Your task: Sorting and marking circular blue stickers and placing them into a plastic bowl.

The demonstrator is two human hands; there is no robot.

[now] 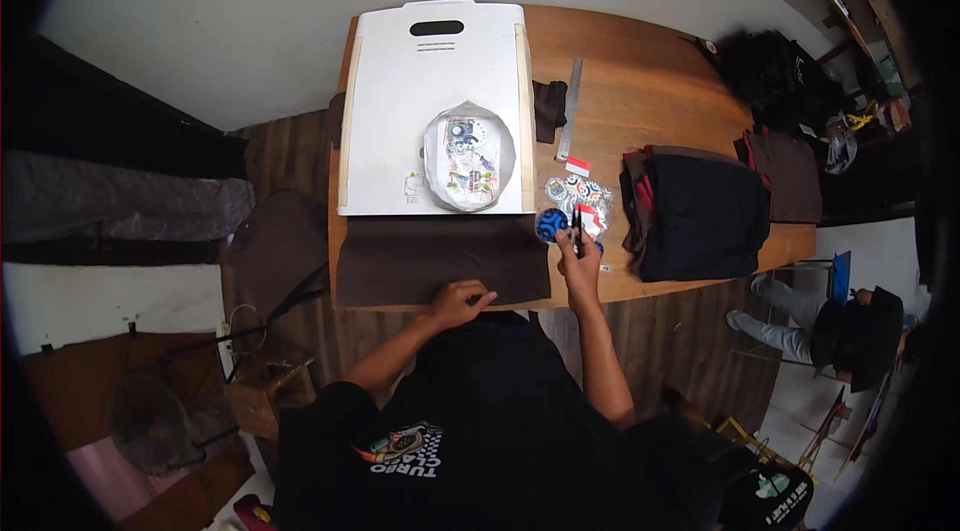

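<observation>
My right hand (580, 272) grips a blue round patch (552, 225) with a black pattern, between thumb and fingers. A slim black tool (577, 219) sticks up from the same hand; its kind is unclear. Beneath and beyond that hand lie several round printed patches (581, 189) and red-and-white pieces (577, 166). My left hand (461, 303) rests at the front edge of a dark brown cloth (442, 261), fingers curled; their undersides are hidden. The cloth's far part runs under a white panel-like board (382, 110) with a handle slot.
On the board sits a white bag (508, 171) with printed pieces inside. A steel ruler (571, 110) lies right of it on the wooden table (622, 73). Folded dark garments (709, 216) are stacked further right. Other people (855, 336) are nearby at right; a fan (150, 422) stands lower left.
</observation>
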